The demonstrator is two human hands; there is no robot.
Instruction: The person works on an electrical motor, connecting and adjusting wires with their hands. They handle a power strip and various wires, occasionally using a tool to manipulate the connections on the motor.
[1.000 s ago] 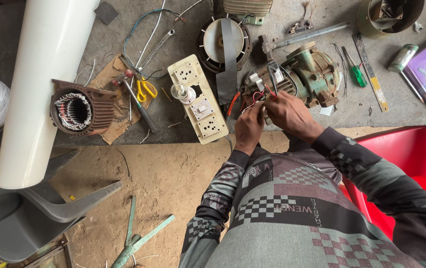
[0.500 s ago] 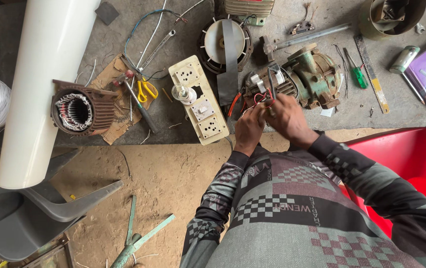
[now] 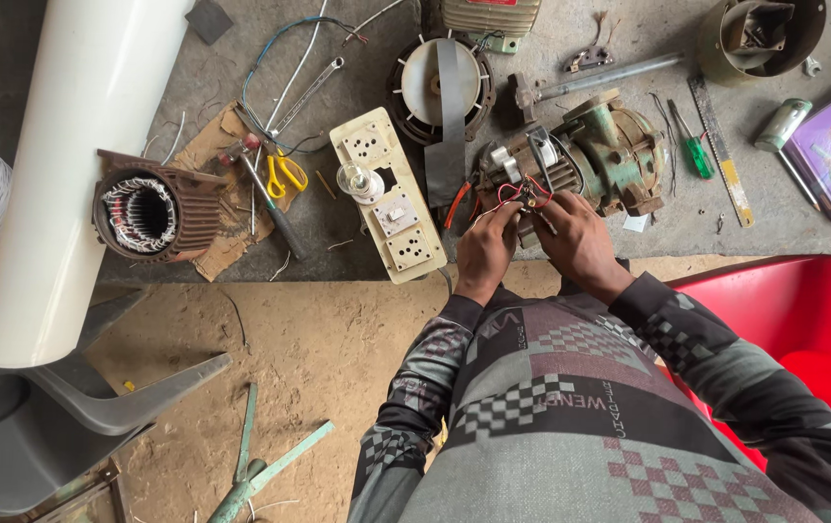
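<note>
Our left hand (image 3: 486, 249) and right hand (image 3: 575, 240) sit close together, fingertips curled in and pinched on the thin red and black wires (image 3: 524, 194) at the near side of the motor (image 3: 597, 160). The motor is cast metal, rounded, greenish and grimy, lying on the rough grey workbench (image 3: 357, 232). Just left of our left hand lies a cream plastic switchboard (image 3: 388, 203), rectangular, with a clear bulb standing in it. Further left, a brown ribbed stator (image 3: 151, 210) holds copper windings in its round bore. A yellow-handled pair of scissors (image 3: 285, 175) lies between the two. At top right, a round metal can (image 3: 762, 34) holds a dark metal part. A green screwdriver (image 3: 692, 147) lies right of the motor. Against the earlier frame, both hands stay at the wires, barely shifted.
</note>
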